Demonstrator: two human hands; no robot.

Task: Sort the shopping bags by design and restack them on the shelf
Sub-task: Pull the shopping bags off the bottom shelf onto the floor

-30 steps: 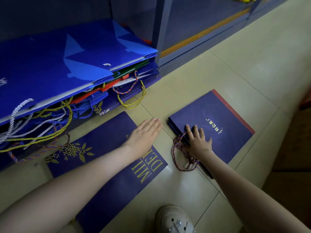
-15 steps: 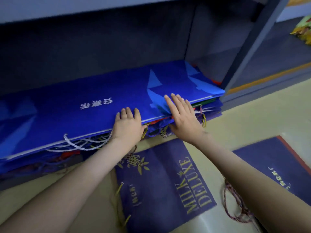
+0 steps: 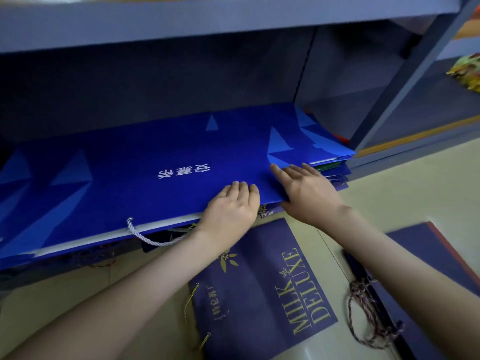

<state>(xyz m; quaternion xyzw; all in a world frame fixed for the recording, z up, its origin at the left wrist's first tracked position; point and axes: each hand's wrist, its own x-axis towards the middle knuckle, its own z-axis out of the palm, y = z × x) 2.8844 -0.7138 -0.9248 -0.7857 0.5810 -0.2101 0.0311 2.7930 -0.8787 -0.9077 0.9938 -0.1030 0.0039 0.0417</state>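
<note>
Left hand: grip seemingly curled on blue bag; right hand flat; two floor bags.

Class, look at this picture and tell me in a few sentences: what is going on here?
A person is sorting shopping bags at a low shelf. The left hand and right hand both lie on the bright blue bag atop the stack there, near its front edge; the right hand's fingers are flat. A Milk Deluxe bag and a red-edged bag lie on the floor below.
</note>
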